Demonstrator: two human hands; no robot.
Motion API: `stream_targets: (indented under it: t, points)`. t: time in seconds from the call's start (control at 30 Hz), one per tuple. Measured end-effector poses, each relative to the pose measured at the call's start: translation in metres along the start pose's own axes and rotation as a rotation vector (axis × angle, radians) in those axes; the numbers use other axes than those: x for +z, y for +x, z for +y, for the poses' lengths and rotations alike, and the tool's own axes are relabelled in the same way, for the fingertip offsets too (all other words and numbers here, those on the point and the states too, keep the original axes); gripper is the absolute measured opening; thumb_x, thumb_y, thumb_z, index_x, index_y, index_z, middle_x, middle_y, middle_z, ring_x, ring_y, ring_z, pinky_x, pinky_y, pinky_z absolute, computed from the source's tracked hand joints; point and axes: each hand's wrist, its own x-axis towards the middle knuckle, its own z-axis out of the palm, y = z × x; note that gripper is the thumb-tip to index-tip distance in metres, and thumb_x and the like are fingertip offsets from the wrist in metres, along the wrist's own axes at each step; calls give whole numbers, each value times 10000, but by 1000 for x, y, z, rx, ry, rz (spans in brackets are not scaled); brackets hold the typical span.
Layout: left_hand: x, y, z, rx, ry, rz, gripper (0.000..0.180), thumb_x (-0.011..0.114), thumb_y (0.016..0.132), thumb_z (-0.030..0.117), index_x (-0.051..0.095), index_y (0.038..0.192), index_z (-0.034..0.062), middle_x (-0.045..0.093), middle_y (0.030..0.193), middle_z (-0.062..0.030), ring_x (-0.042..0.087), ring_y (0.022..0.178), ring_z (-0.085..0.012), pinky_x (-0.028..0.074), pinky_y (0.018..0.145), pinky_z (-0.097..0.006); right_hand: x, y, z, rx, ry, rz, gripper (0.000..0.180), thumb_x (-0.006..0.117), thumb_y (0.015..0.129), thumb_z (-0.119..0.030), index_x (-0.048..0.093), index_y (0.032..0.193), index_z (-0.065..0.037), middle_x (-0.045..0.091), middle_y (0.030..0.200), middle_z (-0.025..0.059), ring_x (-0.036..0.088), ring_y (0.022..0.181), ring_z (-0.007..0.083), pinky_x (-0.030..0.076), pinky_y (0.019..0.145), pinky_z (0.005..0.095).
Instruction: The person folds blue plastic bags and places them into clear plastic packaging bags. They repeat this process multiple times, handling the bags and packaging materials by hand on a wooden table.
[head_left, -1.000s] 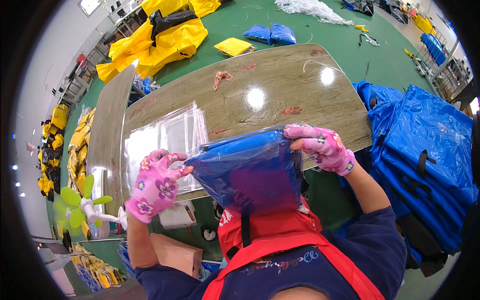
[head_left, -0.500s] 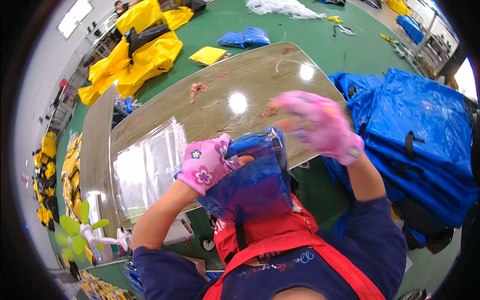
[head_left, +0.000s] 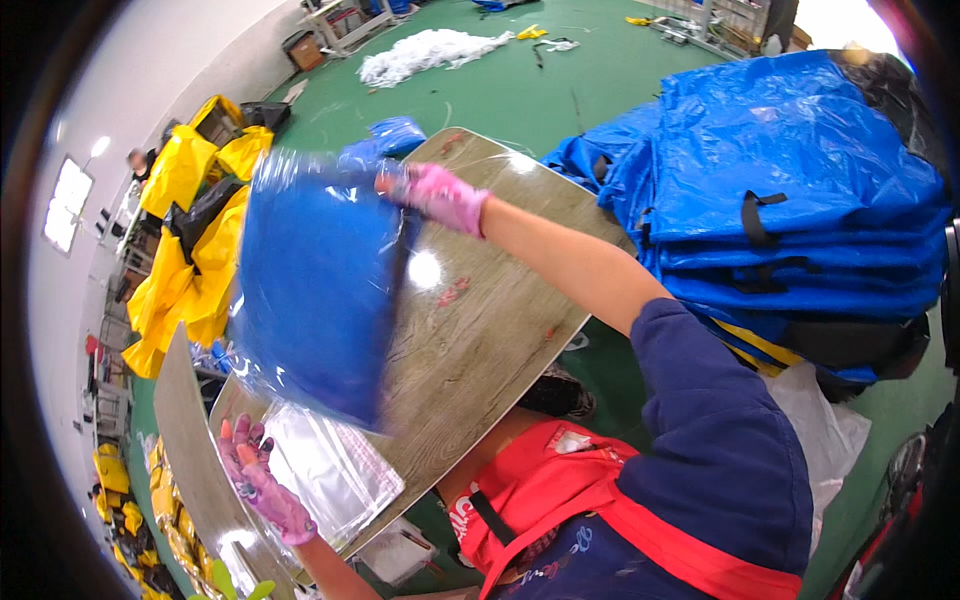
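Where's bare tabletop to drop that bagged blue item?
Bare wood table runs from the bagged blue item held up by the right hand to the near edge. Crowded: clear bags by the left hand, and the blue stack off-table on the right.

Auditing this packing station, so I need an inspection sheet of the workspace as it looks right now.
Surface: wood-grain table, glossy, a few reddish marks.
Job's things: blue bagged item, lifted above the table.
Clutter: stack of clear plastic bags at the near left end.
Hands: right hand grips the blue item's top edge; left hand is open beside the clear bags.
Cables: nothing seen.
Surroundings: green floor; blue stack right; yellow pile left.
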Motion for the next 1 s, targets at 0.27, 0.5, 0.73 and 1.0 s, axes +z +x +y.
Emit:
stream_targets:
  t: [0.27,0.5,0.73,1.0]
  points:
    - [35,-44,149,407,-463,-576,437,516,951,336,481,1292,64,588,1126,-172,579,1013,-271,502,843,-416,-187,-70,13,794,-1787,188,592,619,784,-336,572,1254,20,434,1393,275,433,1263,481,330,941,727]
    - [23,-51,159,514,-674,-632,441,483,964,332,479,1312,60,593,1149,-145,572,1040,-263,472,894,-414,-311,-170,18,1209,-1632,118,342,655,789,-277,715,1090,-126,669,1159,115,649,1052,306,538,825,502]
    - [0,-39,128,580,-1165,-793,447,450,977,328,476,1331,56,597,1173,-118,565,1066,-255,442,945,-411,-430,-190,-75,282,-1741,761,488,348,970,-331,701,840,-20,692,869,164,669,751,304,502,615,389]
    - [165,-73,-51,-560,-935,-978,752,414,931,603,347,1440,53,443,1416,-187,436,1294,-308,398,1007,-485,-96,-261,-304,-492,-611,940,522,542,924,-351,507,1328,-21,491,1337,139,431,1262,246,321,1061,340]
